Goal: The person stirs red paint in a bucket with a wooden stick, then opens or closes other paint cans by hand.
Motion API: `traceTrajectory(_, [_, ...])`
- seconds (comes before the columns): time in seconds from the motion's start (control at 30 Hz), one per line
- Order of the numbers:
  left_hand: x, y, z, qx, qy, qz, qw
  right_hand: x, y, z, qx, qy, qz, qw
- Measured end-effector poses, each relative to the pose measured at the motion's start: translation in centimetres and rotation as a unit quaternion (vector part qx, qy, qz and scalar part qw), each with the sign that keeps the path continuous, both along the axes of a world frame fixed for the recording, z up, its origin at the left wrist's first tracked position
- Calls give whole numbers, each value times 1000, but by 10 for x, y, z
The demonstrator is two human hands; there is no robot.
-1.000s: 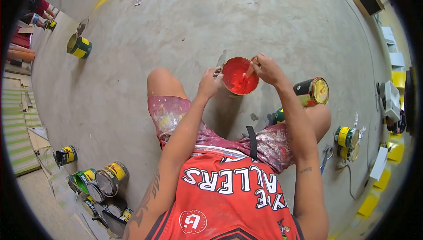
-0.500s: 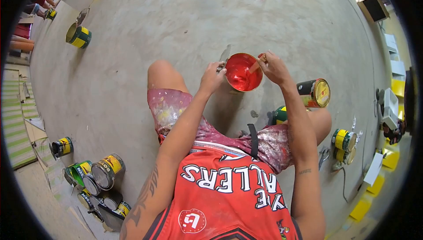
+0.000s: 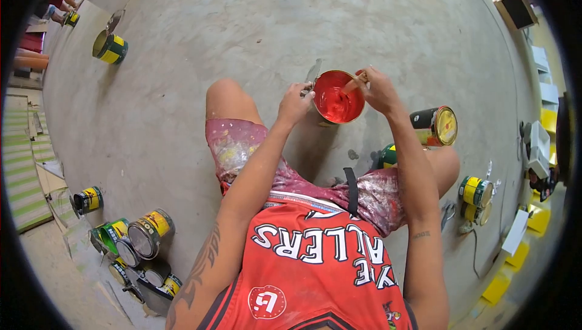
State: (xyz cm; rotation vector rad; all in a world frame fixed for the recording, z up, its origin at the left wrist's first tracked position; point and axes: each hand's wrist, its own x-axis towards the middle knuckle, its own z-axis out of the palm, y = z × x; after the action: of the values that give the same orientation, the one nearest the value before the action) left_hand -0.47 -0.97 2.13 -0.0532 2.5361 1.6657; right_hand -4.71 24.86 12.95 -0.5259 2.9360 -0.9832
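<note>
An open paint can (image 3: 327, 81) stands on the floor in front of my bent legs. Glossy red paint (image 3: 334, 106) fills its lower part. My left hand (image 3: 295, 104) is closed at the can's left rim, its fingertips dark with stains. Beside those fingers a thin grey flat piece (image 3: 314, 70) sticks up; what it is I cannot make out. Over the right rim, my right hand (image 3: 380, 92) grips a stirring stick (image 3: 350, 86). The stick slants down to the left, its lower end in the paint.
Close by on the right are a black-and-red can (image 3: 433, 126) and a green can (image 3: 387, 157), partly behind my right arm. Several used cans (image 3: 151, 233) cluster at lower left. Another open can (image 3: 110, 49) stands farther off. White and yellow pieces (image 3: 538, 148) line the right side.
The stick's lower end has shifted slightly in the can, and the paint surface shows a different swirl. My left hand keeps its hold on the rim. The whole view has moved a little.
</note>
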Motion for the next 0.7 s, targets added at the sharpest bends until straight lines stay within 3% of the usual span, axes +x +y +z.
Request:
traceTrajectory(0.03, [-1,0,-2,-1,-7,-2,1000,2,-4,-3,0,0,-3,1000])
traceTrajectory(0.1, [-3,0,-5,-3,-1,-3,1000,5,-10,-9,-110,-23,41,993])
traceTrajectory(0.13, [-3,0,-7,-5,5,-2,1000,5,-8,-10,-110,-23,40,993])
traceTrajectory(0.2, [-2,1,-9,3,-3,4,1000,5,-1,-8,-110,-161,44,980])
traceTrajectory(0.33, [-1,1,-3,-10,2,4,1000,-5,11,2,-2,-197,11,980])
traceTrajectory(0.4, [-1,1,1,-10,0,3,1000,-7,9,1,90,-43,4,995])
traceTrajectory(0.53, [-1,2,4,-4,5,1,1000,0,-5,-10,-4,22,21,1000])
traceTrajectory(0.6, [0,1,4,-4,0,3,1000,4,-8,-13,-130,-75,30,988])
traceTrajectory(0.7, [0,2,3,-11,-6,8,1000,2,5,-4,-62,-180,49,981])
